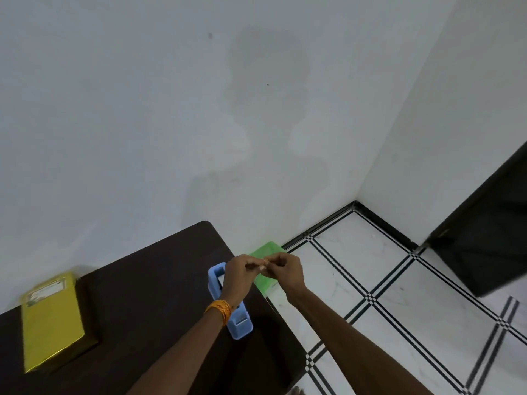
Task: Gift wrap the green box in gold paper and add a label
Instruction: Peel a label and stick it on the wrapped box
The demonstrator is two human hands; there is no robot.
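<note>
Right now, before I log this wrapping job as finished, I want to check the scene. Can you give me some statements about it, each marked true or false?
1. The gold-wrapped box lies on the left part of the dark table, and neither hand touches it. True.
2. That box has no label. False: a label sits on its far end.
3. The left hand and right hand meet, their fingers pinching a small piece too small to identify. True.
4. The blue tape dispenser stands on the floor. False: it is on the table, beneath the left wrist.
5. The orange bangles are on the right wrist. False: they are on the left.
</note>
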